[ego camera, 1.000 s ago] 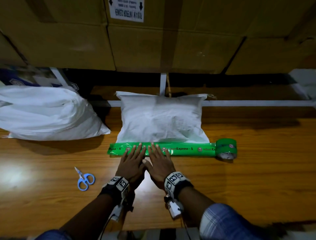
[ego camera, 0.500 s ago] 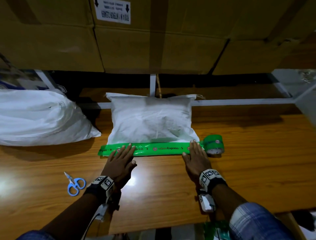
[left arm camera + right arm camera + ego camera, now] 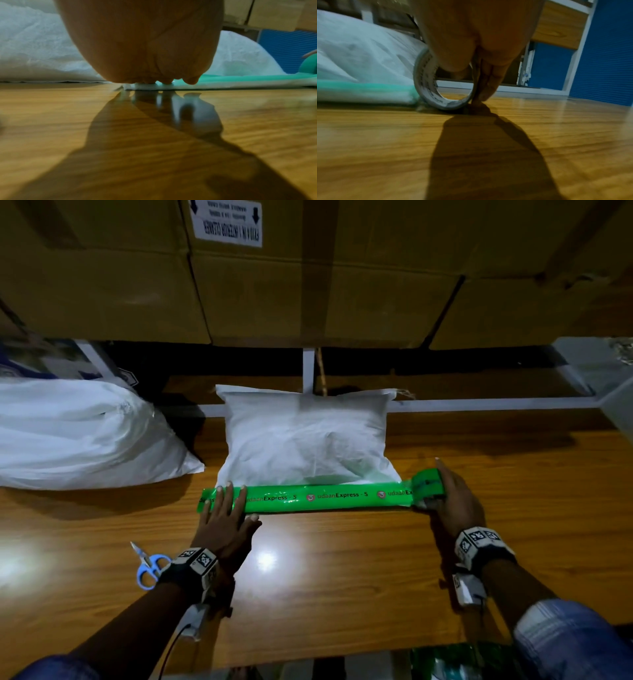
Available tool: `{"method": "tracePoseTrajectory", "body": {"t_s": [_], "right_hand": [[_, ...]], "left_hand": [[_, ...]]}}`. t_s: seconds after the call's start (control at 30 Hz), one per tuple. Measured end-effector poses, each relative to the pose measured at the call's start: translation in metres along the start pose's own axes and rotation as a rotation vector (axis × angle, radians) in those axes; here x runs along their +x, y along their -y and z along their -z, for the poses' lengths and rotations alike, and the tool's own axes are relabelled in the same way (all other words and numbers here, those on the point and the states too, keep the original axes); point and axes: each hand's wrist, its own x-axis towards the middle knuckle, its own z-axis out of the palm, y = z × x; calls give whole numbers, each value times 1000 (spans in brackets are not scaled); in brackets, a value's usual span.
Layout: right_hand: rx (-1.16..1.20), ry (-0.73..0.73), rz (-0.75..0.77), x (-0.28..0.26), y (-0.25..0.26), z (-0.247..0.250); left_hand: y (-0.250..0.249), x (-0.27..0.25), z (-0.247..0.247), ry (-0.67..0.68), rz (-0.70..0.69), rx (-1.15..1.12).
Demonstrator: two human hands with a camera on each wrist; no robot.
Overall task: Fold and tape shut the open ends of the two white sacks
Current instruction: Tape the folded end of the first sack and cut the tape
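Left hand (image 3: pixel 226 523): flat, fingers straight and spread, pressing the left end of the green tape strip (image 3: pixel 308 497) onto the folded edge of the near sack (image 3: pixel 305 440); it grips nothing. The left wrist view shows the fingertips (image 3: pixel 150 79) bearing down on the taped fold.

Right hand (image 3: pixel 455 501): at 3 o'clock from the strip, laid over the tape roll (image 3: pixel 428 486), which stands on edge on the table (image 3: pixel 342 577) just off the sack's right corner. The right wrist view shows a thumb inside the roll's hollow core (image 3: pixel 443 83) and fingers down its outer side, so the roll is pinched.

Near sack: centre of the table, 12 o'clock from both hands, open end folded toward the person and covered full width by the strip (still joined to the roll).

Second sack (image 3: pixel 85 433): at 10 o'clock, lying on its side, well apart from the hands; whether its end is folded cannot be told.

Scissors (image 3: pixel 149 568): blue-handled, at 8 o'clock, beside the left wrist.

Cardboard boxes (image 3: pixel 308 275): stacked beyond the table at 12 o'clock.

Handling note: the sacks look soft, crinkly and fairly light, likely to slide on the glossy wood; best held flat at the fold. The tape is thin and sticky, likely to wrinkle if slack; hold the roll through its core.
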Motion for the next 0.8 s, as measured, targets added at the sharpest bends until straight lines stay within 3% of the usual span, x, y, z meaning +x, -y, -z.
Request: {"method": "tracePoseTrajectory", "body": {"t_s": [0.17, 0.37, 0.53, 0.6, 0.7, 0.8], "right_hand": [[-254, 72, 63, 14, -6, 3], [-408, 46, 160, 13, -20, 3], [-533, 27, 98, 10, -9, 13], [-468, -31, 67, -2, 9, 19], [-208, -121, 207, -39, 59, 5], [-17, -3, 334, -74, 121, -33]], "left_hand": [[12, 6, -2, 32, -32, 41], [16, 5, -5, 30, -33, 44], [12, 5, -2, 29, -30, 5], [8, -1, 1, -16, -40, -42], [3, -12, 2, -146, -32, -81], [6, -14, -1, -156, 14, -87]]}}
